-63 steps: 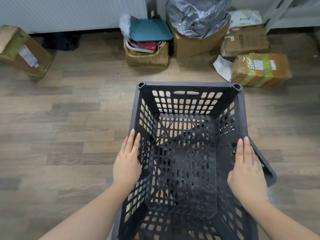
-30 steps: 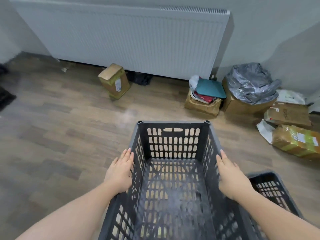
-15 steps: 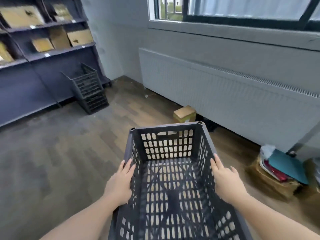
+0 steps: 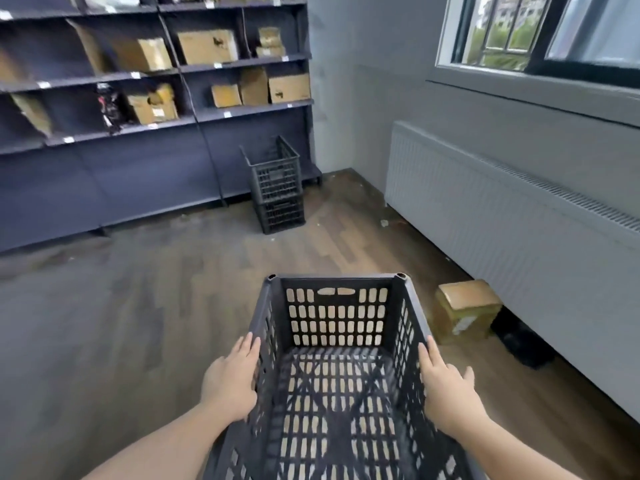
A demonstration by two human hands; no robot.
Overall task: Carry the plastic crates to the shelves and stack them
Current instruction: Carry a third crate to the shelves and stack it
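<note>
Hands press flat, fingers straight, on one near crate [image 4: 337, 375]: left hand [image 4: 231, 379] on its left wall, right hand [image 4: 446, 386] on its right. Two stacked crates [image 4: 277, 188] stand far off by the shelves [image 4: 145, 98].

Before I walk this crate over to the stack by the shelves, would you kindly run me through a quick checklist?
1. Left hand flat against the carried crate: ok.
2. Right hand flat against the opposite wall: ok.
3. Carried crate empty: ok.
4. Floor ahead free of obstacles: ok; cardboard box lies off to the right.
5. Stacked crates by the shelves sit straight: ok.
6. Top stacked crate empty: cannot tell.
</note>
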